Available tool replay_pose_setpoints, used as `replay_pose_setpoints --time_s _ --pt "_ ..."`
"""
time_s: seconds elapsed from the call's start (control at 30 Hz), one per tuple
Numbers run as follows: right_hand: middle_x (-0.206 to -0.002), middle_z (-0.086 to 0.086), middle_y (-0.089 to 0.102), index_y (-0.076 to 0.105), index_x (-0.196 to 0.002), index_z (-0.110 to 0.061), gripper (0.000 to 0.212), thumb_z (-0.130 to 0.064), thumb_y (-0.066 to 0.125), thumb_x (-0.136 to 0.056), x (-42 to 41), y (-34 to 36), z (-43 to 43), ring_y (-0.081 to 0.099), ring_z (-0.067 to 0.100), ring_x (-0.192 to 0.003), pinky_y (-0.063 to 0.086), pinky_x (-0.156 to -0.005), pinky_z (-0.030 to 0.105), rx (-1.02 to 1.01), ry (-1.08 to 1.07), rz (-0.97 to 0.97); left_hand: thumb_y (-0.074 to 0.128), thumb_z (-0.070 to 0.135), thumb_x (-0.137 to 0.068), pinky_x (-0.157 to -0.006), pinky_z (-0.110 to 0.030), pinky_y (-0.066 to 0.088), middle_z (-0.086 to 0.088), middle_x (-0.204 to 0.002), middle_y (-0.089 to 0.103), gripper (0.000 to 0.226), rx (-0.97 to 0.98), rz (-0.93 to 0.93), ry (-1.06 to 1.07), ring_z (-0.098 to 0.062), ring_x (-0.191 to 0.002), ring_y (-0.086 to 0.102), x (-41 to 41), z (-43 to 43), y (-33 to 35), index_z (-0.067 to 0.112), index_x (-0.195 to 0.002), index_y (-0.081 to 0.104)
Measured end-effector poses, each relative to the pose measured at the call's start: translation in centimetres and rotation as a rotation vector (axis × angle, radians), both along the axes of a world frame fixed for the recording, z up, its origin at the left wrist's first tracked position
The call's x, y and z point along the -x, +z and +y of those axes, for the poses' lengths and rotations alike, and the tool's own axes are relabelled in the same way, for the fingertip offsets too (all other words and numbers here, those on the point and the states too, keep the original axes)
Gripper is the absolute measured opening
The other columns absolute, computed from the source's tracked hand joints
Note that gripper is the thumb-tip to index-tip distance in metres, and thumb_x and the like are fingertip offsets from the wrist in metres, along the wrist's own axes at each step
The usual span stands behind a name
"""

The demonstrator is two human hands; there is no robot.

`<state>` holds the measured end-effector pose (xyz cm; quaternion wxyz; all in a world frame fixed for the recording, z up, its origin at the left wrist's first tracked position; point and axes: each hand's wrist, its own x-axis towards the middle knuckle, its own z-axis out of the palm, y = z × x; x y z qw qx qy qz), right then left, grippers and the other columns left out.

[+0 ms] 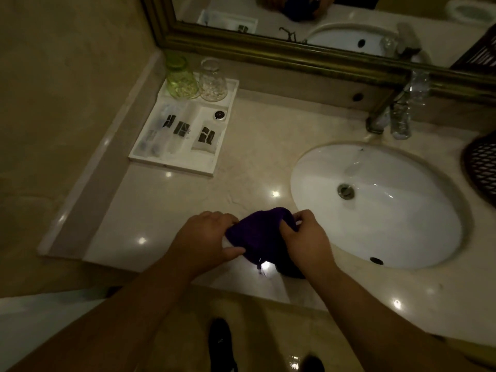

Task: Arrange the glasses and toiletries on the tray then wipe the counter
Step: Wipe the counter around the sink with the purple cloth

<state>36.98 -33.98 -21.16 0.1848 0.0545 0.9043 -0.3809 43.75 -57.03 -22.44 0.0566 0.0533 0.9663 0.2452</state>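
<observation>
A dark purple cloth (257,234) lies bunched on the marble counter (188,205) near its front edge. My left hand (204,234) grips its left side and my right hand (303,234) grips its right side. A white tray (171,163) sits at the back left of the counter. On its far end a green glass (180,77) and a clear glass (212,81) stand upside down. Several toiletry packets (182,130) with dark labels and a small round dark-lidded jar (219,114) lie in its compartments.
A white oval sink (375,205) is set into the counter at the right, with a brass faucet (381,116) and a clear plastic bottle (402,116) behind it. A gold-framed mirror (268,49) runs along the back. A dark woven basket (480,167) sits at the far right.
</observation>
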Motion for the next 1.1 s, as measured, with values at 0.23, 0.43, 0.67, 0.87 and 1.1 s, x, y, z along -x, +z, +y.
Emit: replay_pose_setpoints --time_s 0.23,0.43,0.67,0.87,1.1 --pt "-0.115 0.004 0.057 0.048 -0.143 -0.032 0.060 -0.038 0.069 -0.087 -0.4 0.5 1.8 0.053 0.022 -0.100 0.050 -0.082 0.034 -0.385 0.497 0.498 0.058 0.057 -0.092 -0.078 -0.038 0.048 0.002 -0.100 0.065 0.041 0.125 -0.059 -0.051 -0.018 -0.091 0.056 1.3 1.0 -0.2 0.028 -0.120 0.066" --pt "-0.104 -0.001 0.063 0.074 -0.109 -0.021 0.024 -0.030 0.053 -0.101 0.7 1.6 0.5 0.055 0.017 -0.100 0.048 -0.084 0.035 -0.166 0.471 0.442 0.055 0.066 -0.083 -0.074 -0.032 0.047 0.011 -0.096 0.058 0.049 0.064 -0.029 0.012 -0.011 -0.089 0.050 1.0 0.9 -0.1 0.032 -0.116 0.066" --pt "-0.071 -0.008 0.063 0.060 -0.080 -0.028 0.025 -0.037 0.050 -0.101 2.5 5.5 -0.9 0.060 0.004 -0.066 0.040 -0.055 0.015 0.255 0.295 0.136 0.056 0.087 -0.070 -0.077 -0.025 0.047 0.021 -0.105 0.057 0.067 -0.158 -0.035 0.105 0.000 -0.094 0.053 2.6 3.6 3.1 0.039 -0.117 0.057" --pt "-0.073 -0.003 0.066 0.064 -0.083 -0.021 0.033 -0.047 0.053 -0.099 4.2 8.6 0.2 0.061 0.002 -0.062 0.042 -0.052 0.016 0.268 0.269 0.033 0.049 0.054 -0.089 -0.064 -0.038 0.056 0.018 -0.083 0.066 0.019 -0.386 -0.015 0.243 -0.001 -0.073 0.062 4.9 6.1 7.9 0.039 -0.096 0.058" --pt "-0.079 -0.003 0.069 0.063 -0.091 -0.027 0.007 -0.028 0.065 -0.085 5.5 12.7 4.2 0.067 0.013 -0.072 0.056 -0.063 0.032 0.140 0.295 0.042 0.038 0.055 -0.095 -0.059 -0.045 0.055 0.006 -0.074 0.065 0.028 -0.439 0.030 0.289 -0.008 -0.065 0.062 6.2 8.9 12.4 0.032 -0.089 0.054"
